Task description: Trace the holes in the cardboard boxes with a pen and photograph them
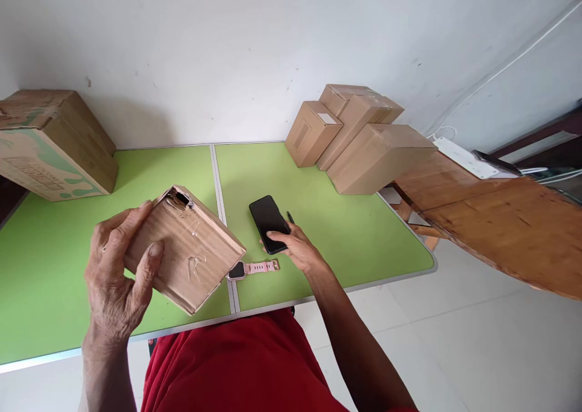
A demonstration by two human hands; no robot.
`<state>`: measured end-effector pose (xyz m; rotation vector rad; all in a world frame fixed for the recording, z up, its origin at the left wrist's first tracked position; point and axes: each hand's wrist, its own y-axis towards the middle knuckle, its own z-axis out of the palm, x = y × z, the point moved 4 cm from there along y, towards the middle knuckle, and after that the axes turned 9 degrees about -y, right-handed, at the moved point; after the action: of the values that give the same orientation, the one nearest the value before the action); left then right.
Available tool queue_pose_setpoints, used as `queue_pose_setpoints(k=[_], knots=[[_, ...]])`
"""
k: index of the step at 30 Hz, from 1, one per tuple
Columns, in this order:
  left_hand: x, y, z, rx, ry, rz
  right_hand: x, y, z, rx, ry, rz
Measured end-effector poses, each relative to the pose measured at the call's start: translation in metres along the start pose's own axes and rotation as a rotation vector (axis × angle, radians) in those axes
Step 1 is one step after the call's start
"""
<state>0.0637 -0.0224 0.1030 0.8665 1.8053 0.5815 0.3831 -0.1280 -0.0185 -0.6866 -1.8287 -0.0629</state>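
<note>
My left hand [119,260] grips a small brown cardboard box [188,248] by its left side and holds it tilted above the green table. One corner of that box is torn, with a dark hole in it. In my right hand [295,247] is a black smartphone [268,218], thumb over its dark screen and fingers mostly hidden beneath. A smartwatch with a pink strap [259,268] lies on the table between the two hands, partly covered by the box corner. Just beyond my right fingers shows the tip of a dark, pen-like stick [290,217].
A large printed carton [54,145] stands at the table's back left. Several brown boxes [354,133] are grouped at the back right against the wall. To the right is a wooden table [509,218] with a white power strip [466,157]. The green table [364,242] has a metal-edged seam.
</note>
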Motion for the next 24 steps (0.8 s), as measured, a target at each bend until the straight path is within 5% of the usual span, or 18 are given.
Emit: queue_pose_setpoints(k=[4,8,13,24], knots=[[0.0,0.0,0.002,0.002,-0.03,0.008,0.013,-0.031,-0.008,0.083,0.358,-0.05],[-0.005,0.002,0.007,0.021,-0.03,0.035,0.054,-0.063,-0.012,0.173,0.666,-0.198],[-0.01,0.001,0.009,0.029,-0.008,0.056,0.098,-0.091,0.016,0.536,0.828,-0.187],[-0.017,0.001,0.012,0.085,0.028,0.095,0.14,-0.106,0.047,0.761,1.012,-0.111]])
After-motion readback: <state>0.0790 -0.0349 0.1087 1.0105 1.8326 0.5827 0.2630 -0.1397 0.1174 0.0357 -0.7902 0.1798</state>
